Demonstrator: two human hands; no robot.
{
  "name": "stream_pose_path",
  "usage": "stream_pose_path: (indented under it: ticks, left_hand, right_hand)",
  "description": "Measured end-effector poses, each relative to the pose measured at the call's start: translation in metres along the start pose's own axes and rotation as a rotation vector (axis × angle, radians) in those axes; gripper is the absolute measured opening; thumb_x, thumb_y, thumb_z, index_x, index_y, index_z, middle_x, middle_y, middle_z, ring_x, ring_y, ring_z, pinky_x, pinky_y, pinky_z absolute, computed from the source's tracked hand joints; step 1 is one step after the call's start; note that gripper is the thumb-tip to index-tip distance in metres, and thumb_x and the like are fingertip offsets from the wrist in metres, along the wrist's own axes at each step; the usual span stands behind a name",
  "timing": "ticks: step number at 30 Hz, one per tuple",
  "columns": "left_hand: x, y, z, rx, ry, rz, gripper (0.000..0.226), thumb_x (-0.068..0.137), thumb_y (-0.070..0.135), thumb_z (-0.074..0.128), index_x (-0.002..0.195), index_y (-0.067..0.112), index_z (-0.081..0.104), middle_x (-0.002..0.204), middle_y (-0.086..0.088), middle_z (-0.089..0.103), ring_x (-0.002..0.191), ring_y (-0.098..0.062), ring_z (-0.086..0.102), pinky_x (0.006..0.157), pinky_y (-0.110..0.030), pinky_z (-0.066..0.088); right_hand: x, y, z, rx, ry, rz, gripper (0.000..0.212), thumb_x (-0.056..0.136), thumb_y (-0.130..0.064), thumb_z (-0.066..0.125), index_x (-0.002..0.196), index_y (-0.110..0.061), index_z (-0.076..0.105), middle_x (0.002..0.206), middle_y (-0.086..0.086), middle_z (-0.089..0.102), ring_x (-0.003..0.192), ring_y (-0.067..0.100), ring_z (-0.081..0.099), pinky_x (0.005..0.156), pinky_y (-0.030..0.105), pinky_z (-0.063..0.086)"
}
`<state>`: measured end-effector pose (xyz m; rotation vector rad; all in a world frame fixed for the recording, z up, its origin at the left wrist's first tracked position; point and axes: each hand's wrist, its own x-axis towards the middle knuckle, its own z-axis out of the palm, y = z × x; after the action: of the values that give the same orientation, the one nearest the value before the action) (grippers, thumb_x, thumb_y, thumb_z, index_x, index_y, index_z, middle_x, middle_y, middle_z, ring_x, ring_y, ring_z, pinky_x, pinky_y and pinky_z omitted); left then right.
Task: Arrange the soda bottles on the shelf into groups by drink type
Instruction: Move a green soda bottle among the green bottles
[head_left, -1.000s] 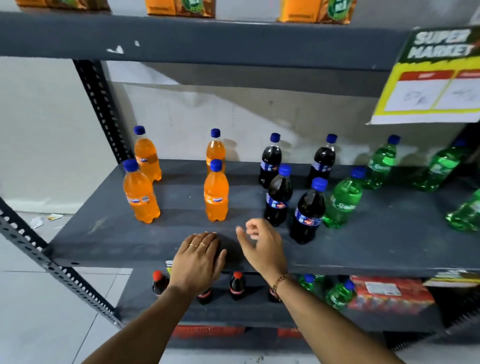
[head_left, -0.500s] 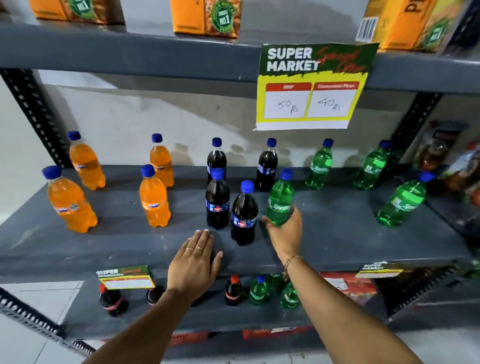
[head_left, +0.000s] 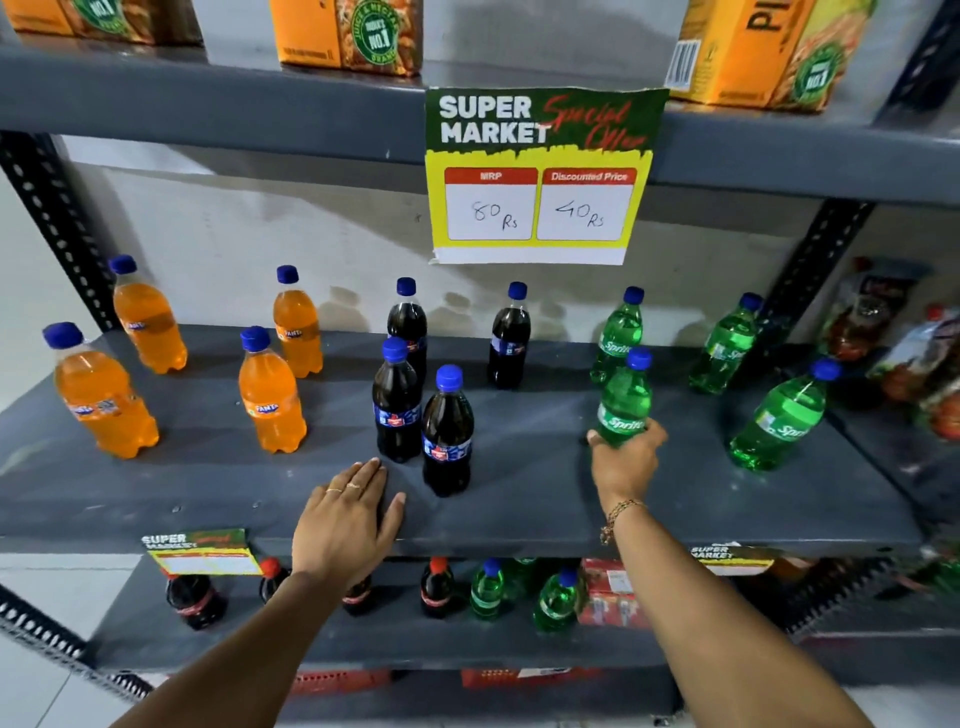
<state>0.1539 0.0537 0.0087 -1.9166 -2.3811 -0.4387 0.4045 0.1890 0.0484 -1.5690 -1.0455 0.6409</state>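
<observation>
On the grey shelf (head_left: 519, 519) stand several orange soda bottles (head_left: 270, 400) at the left, several dark cola bottles (head_left: 447, 436) in the middle and several green soda bottles (head_left: 779, 421) at the right. My right hand (head_left: 623, 462) grips the base of one green bottle (head_left: 626, 400), upright, in front of another green bottle (head_left: 618, 332) at the back. My left hand (head_left: 348, 525) lies flat, palm down, on the shelf's front edge just in front of the cola bottles, holding nothing.
A price sign (head_left: 540, 176) hangs from the upper shelf, which carries orange juice cartons (head_left: 348, 36). The lower shelf (head_left: 130, 623) holds more cola and green bottles and a red pack (head_left: 608, 597). Snack packets (head_left: 909, 353) sit at the far right.
My right hand took hold of a green bottle beside the colas and has carried it to the right, toward the other green bottles. My left hand stays flat on the shelf.
</observation>
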Motion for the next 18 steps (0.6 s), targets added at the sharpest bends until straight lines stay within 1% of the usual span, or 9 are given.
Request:
stream_pose_path:
  ticks: [4, 8, 10, 11, 13, 15, 16, 17, 18]
  left_hand:
    - [0.000, 0.003, 0.002, 0.013, 0.011, -0.008, 0.061, 0.085, 0.046, 0.029, 0.113, 0.003, 0.062, 0.115, -0.014, 0.065, 0.106, -0.032, 0.058, 0.084, -0.043, 0.045]
    - [0.000, 0.004, 0.004, 0.011, 0.020, -0.006, 0.060, 0.086, 0.046, 0.029, 0.115, 0.003, 0.062, 0.115, -0.014, 0.065, 0.108, -0.031, 0.057, 0.085, -0.043, 0.045]
    - [0.000, 0.004, 0.004, 0.008, 0.023, -0.006, 0.060, 0.086, 0.045, 0.030, 0.114, 0.003, 0.062, 0.115, -0.014, 0.065, 0.107, -0.031, 0.058, 0.085, -0.043, 0.045]
    - [0.000, 0.004, 0.005, 0.011, 0.028, -0.005, 0.060, 0.086, 0.045, 0.030, 0.114, 0.003, 0.062, 0.114, -0.014, 0.065, 0.107, -0.031, 0.058, 0.085, -0.043, 0.045]
    - [0.000, 0.005, 0.005, 0.012, 0.032, -0.002, 0.060, 0.086, 0.046, 0.029, 0.114, 0.003, 0.062, 0.114, -0.014, 0.065, 0.107, -0.031, 0.058, 0.085, -0.043, 0.045]
    - [0.001, 0.005, 0.006, 0.012, 0.033, 0.002, 0.062, 0.087, 0.047, 0.027, 0.114, 0.003, 0.062, 0.114, -0.014, 0.065, 0.107, -0.031, 0.058, 0.084, -0.043, 0.046]
    - [0.000, 0.004, 0.006, 0.013, 0.037, 0.003, 0.063, 0.088, 0.048, 0.026, 0.114, 0.003, 0.062, 0.114, -0.013, 0.065, 0.107, -0.031, 0.058, 0.083, -0.042, 0.046]
    - [0.001, 0.005, 0.006, 0.009, 0.044, 0.009, 0.062, 0.087, 0.047, 0.028, 0.113, 0.003, 0.062, 0.114, -0.013, 0.065, 0.106, -0.031, 0.058, 0.083, -0.042, 0.046]
    - [0.001, 0.005, 0.006, 0.005, 0.051, 0.012, 0.060, 0.087, 0.046, 0.029, 0.113, 0.003, 0.063, 0.114, -0.013, 0.065, 0.106, -0.031, 0.058, 0.083, -0.042, 0.047]
  right_hand:
    - [0.027, 0.013, -0.015, -0.046, 0.103, -0.068, 0.056, 0.067, 0.010, 0.070, 0.115, 0.014, 0.043, 0.119, 0.035, 0.050, 0.117, 0.044, 0.043, 0.097, 0.041, 0.035]
    - [0.040, 0.020, -0.024, -0.052, 0.117, -0.069, 0.057, 0.068, 0.010, 0.069, 0.118, 0.013, 0.042, 0.120, 0.034, 0.049, 0.118, 0.043, 0.043, 0.096, 0.037, 0.033]
    - [0.041, 0.020, -0.025, -0.044, 0.100, -0.060, 0.065, 0.070, 0.008, 0.069, 0.125, 0.012, 0.036, 0.128, 0.033, 0.045, 0.124, 0.042, 0.038, 0.100, 0.036, 0.030]
    - [0.036, 0.019, -0.024, -0.031, 0.088, -0.047, 0.073, 0.071, 0.004, 0.070, 0.131, 0.010, 0.029, 0.136, 0.032, 0.037, 0.130, 0.041, 0.031, 0.106, 0.037, 0.025]
    - [0.014, 0.016, -0.019, -0.029, 0.135, -0.011, 0.086, 0.076, -0.012, 0.071, 0.138, 0.004, 0.014, 0.148, 0.027, 0.019, 0.139, 0.038, 0.013, 0.114, 0.045, 0.013]
    - [-0.023, 0.011, -0.007, -0.001, 0.174, -0.105, 0.086, 0.078, -0.042, 0.062, 0.138, -0.001, 0.016, 0.149, 0.023, 0.020, 0.137, 0.036, 0.015, 0.113, 0.052, 0.014]
    - [-0.047, 0.009, 0.001, 0.034, 0.099, -0.177, 0.089, 0.077, -0.057, 0.054, 0.137, -0.002, 0.019, 0.146, 0.023, 0.025, 0.135, 0.033, 0.020, 0.112, 0.049, 0.018]
    - [-0.068, 0.005, 0.007, 0.070, -0.035, -0.228, 0.094, 0.074, -0.067, 0.047, 0.137, -0.003, 0.020, 0.143, 0.021, 0.028, 0.133, 0.029, 0.025, 0.112, 0.042, 0.021]
    - [-0.087, 0.001, 0.015, 0.094, -0.198, -0.242, 0.097, 0.071, -0.071, 0.046, 0.137, -0.005, 0.020, 0.142, 0.017, 0.030, 0.131, 0.024, 0.028, 0.111, 0.032, 0.023]
